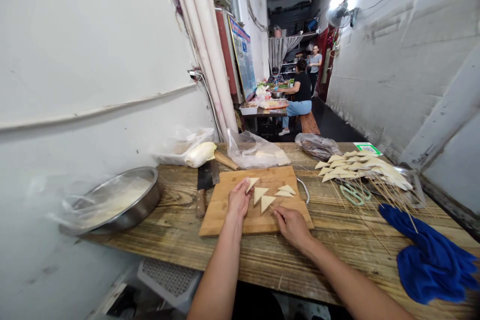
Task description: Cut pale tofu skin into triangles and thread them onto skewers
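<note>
A wooden cutting board [225,210] lies on the plank table with several pale tofu triangles [267,202] on it. My left hand [239,198] rests on the board, fingers pinched on one tofu triangle [252,183] at its tip. My right hand [291,225] sits at the board's near right edge, fingers closed around a thin bamboo skewer whose tip points at the nearest triangle.
A cleaver [205,184] lies left of the board beside a steel basin [120,202]. Skewered tofu [360,166], green scissors [354,193] and a blue cloth [431,260] lie on the right. Plastic bags [255,152] sit behind. People work at a far table [302,92].
</note>
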`<state>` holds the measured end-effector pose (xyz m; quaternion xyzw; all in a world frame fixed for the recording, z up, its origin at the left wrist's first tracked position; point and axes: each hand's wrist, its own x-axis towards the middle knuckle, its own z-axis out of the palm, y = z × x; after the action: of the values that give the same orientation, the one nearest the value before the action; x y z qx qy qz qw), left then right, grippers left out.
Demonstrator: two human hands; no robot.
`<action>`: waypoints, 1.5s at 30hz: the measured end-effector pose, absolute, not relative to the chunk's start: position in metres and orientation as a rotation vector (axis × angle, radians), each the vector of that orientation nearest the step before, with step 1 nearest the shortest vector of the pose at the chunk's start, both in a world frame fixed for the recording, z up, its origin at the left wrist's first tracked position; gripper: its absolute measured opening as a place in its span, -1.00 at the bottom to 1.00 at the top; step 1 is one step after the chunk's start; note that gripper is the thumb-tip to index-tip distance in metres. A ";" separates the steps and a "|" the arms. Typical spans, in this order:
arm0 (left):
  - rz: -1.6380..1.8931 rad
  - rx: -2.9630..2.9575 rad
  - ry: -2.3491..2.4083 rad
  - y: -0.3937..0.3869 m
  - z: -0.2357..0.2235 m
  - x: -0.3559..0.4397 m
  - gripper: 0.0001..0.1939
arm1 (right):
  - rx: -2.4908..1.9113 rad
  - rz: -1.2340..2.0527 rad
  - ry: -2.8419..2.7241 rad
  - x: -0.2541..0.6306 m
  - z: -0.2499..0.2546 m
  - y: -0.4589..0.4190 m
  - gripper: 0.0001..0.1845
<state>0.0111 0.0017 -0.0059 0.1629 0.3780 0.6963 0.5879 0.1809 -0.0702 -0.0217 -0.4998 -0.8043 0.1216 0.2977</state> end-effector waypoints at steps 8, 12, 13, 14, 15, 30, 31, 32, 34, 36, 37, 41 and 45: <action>1.556 0.443 0.836 0.003 -0.012 0.010 -0.88 | -1.386 0.340 -2.156 0.181 -0.022 -0.070 -0.67; 1.540 0.455 0.829 0.003 -0.013 0.013 -0.88 | -1.387 0.347 -2.145 0.181 -0.023 -0.069 -0.68; 1.540 0.453 0.829 0.002 -0.013 0.014 -0.87 | -1.392 0.346 -2.142 0.181 -0.023 -0.069 -0.68; 1.537 0.452 0.830 0.002 -0.013 0.014 -0.86 | -1.397 0.346 -2.139 0.181 -0.023 -0.069 -0.68; 1.533 0.452 0.830 0.002 -0.013 0.015 -0.86 | -1.399 0.347 -2.138 0.181 -0.024 -0.069 -0.67; 1.382 0.543 0.722 -0.006 -0.009 0.019 -0.85 | -1.212 0.357 -1.979 0.183 -0.033 -0.063 -0.68; 1.356 0.535 0.723 -0.007 -0.009 0.020 -0.85 | -1.203 0.351 -1.974 0.183 -0.033 -0.063 -0.68; 1.338 0.520 0.721 -0.007 -0.010 0.021 -0.85 | -1.199 0.345 -1.970 0.183 -0.034 -0.063 -0.68; 1.324 0.476 0.708 -0.007 -0.011 0.023 -0.84 | -1.205 0.343 -1.966 0.182 -0.034 -0.063 -0.69; 1.317 0.411 0.703 -0.007 -0.011 0.024 -0.87 | -1.220 0.351 -1.966 0.182 -0.034 -0.062 -0.68; 1.306 0.371 0.707 -0.007 -0.011 0.025 -0.89 | -1.229 0.356 -1.967 0.182 -0.035 -0.062 -0.68; 1.253 0.281 0.739 -0.008 -0.008 0.028 -0.92 | -1.250 0.359 -1.974 0.181 -0.036 -0.062 -0.68; 1.271 0.319 0.745 -0.008 -0.007 0.030 -0.90 | -1.261 0.347 -1.980 0.181 -0.036 -0.063 -0.67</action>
<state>0.0302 -0.0083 -0.0073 0.1447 0.3382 0.5772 0.7291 0.1811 -0.0625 -0.0362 -0.4927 -0.7736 0.1354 0.3748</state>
